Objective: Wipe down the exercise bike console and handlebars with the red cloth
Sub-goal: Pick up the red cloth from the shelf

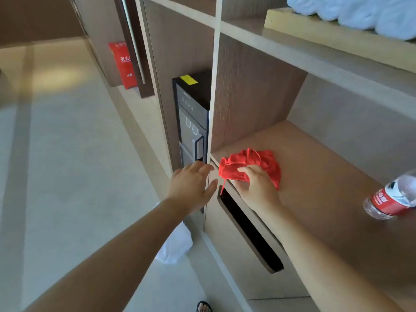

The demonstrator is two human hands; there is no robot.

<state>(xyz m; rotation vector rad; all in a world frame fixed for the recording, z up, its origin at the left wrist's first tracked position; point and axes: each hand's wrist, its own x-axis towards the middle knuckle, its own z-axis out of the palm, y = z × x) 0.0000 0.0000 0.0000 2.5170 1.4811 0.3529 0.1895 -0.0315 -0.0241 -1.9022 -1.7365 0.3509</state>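
Nearest to the viewer, far below the red cloth (pixel 249 162), a sandalled foot (pixel 203 307) stands on the floor, and a white plastic bag (pixel 175 246) lies a little beyond it. Directly under the red cloth there is a long dark slot (pixel 249 233) in the front of the cabinet. The red cloth lies crumpled at the front left corner of a wooden shelf (pixel 326 165). Its longer side runs left to right along the shelf edge, and one loose thread hangs down over this edge. The right grip (pixel 256 188), a bare hand, is on the near side of the cloth: the fingers are curled into the fabric and the thumb comes from below, so it is grasping the cloth at its near edge. The left grip (pixel 191 188) hangs just to the left of the cloth, released, with straight spread fingers, and holds nothing. The right one is therefore the nearer, and I judge that the cloth only needs to be lifted toward the person. The exercise bike is not in view, so the wiping is not yet begun. To the right of the cloth, well apart, a water bottle (pixel 391 197) lies on the same shelf. Left of the cloth and behind it stands a black dispenser (pixel 191 113). Farther to the left is a red pack (pixel 122 64), and high above the cloth are white towels (pixel 360 12).
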